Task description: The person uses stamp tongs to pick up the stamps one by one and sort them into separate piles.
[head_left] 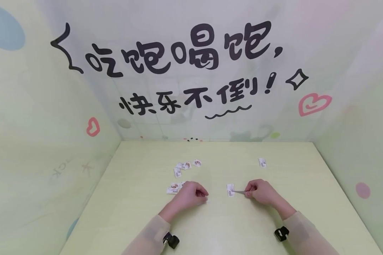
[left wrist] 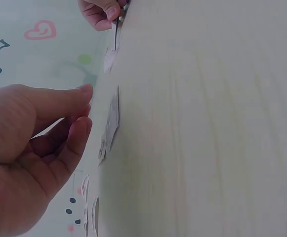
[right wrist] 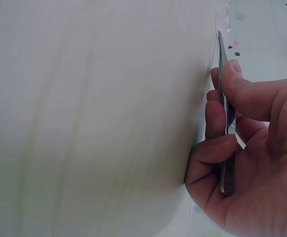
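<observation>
My right hand (head_left: pixel 262 192) grips a pair of metal tweezers (right wrist: pixel 224 123), the thumb on one side and curled fingers on the other. Their tips reach a small white printed paper piece (head_left: pixel 230 190) lying on the table. Across from it, my left hand (head_left: pixel 191 194) hovers with loosely bent fingers. In the left wrist view the thumb and fingertips (left wrist: pixel 85 93) are close, and I see nothing held between them. Beside and partly behind the left hand lies a small group of printed paper pieces (head_left: pixel 172 190).
More printed pieces (head_left: pixel 177 172) lie farther back on the left, with a separate piece (head_left: pixel 197 163) near them. Another single piece (head_left: pixel 262 162) is at the back right. Fabric walls (head_left: pixel 191 127) with printed lettering enclose the pale wooden table (head_left: pixel 223 226).
</observation>
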### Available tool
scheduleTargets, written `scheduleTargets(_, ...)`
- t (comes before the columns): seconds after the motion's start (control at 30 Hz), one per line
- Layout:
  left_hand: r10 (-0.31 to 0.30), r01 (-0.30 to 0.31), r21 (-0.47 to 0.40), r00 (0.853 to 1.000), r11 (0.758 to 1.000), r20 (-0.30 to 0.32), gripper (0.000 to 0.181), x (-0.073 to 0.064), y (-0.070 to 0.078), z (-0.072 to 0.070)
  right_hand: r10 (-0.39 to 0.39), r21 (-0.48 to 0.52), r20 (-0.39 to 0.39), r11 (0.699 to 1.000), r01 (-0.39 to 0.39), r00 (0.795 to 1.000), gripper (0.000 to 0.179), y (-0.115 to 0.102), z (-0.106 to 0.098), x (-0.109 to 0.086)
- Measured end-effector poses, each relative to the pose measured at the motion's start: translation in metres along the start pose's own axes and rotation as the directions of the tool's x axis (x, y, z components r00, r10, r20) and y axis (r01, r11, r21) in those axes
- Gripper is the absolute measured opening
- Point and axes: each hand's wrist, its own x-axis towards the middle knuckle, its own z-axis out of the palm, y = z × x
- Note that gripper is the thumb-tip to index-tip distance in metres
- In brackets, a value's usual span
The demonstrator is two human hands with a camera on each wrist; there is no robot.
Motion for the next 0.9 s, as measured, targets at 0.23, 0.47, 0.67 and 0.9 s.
scheduleTargets(0.23,0.051,-0.052,0.074,0.999,0.996,0.014,0.018,-0.01,-0.01,-0.003,-0.001,-0.003,0.01,1.0,0.001,1.0,0.008,-0.003,-0.001,0.0)
scheduleTargets(0.47,0.034,-0.038,0.081,0.999,0.996,0.041,0.018,-0.009,-0.017,-0.001,0.001,-0.005,0.0,1.0,-0.001,1.0,0.01,0.001,0.0,0.0)
scheduleTargets(0.67,0.022,-0.025,0.065,0.999,0.998,0.045,0.017,-0.009,-0.015,-0.002,-0.001,-0.007,-0.004,1.0,0.001,1.0,0.011,0.001,0.001,0.0)
scheduleTargets(0.9,-0.024,0.022,0.053,0.999,0.998,0.041,0.017,-0.009,-0.011,-0.002,-0.005,0.004,-0.008,1.0,0.005,1.0,0.012,0.0,0.001,-0.001)
